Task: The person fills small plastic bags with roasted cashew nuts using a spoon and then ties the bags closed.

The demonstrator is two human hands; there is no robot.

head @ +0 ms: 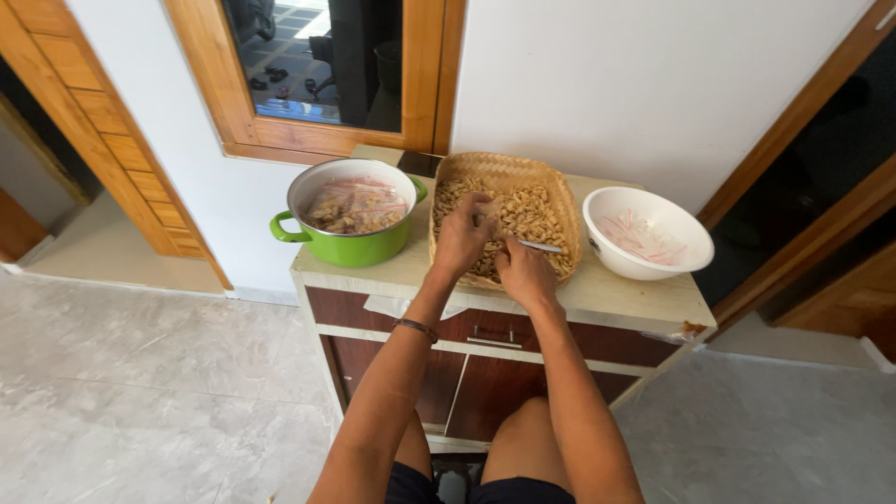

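— What sort of place is it?

— White wall behind, with a wood-framed window (pixel 317 65) above, and a pale tiled floor (pixel 140 373). Against the wall stands a small cabinet (pixel 485 359) with a light stone-coloured top and dark brown drawer fronts.

— And on the top?

— A woven tray (pixel 551 182) in the middle, shallow and straw-coloured, heaped with small tan pieces (pixel 532 213) that look like garlic cloves. Its near rim reaches almost to the front edge of the cabinet top.

— What are the hands doing?

— Both are over the tray. The left hand (pixel 463 233) is curled, fingers bent down into the pile; whether it grips a clove I cannot tell. The right hand (pixel 525 271) is closed around a small knife (pixel 543 245), whose blade points to the right across the pile.

— What flanks the tray?

— On the left, a green pot (pixel 350 245) with a white inside, holding pale peeled bits, just beside the tray. On the right, a white bowl (pixel 686 243) with thin pinkish skins, near the tray but apart from it.

— Much room to move?

— Little on the top: the three vessels fill its width, with the bowl close to the right edge. A narrow bare strip runs along the front. The person's knees sit close under the cabinet front.
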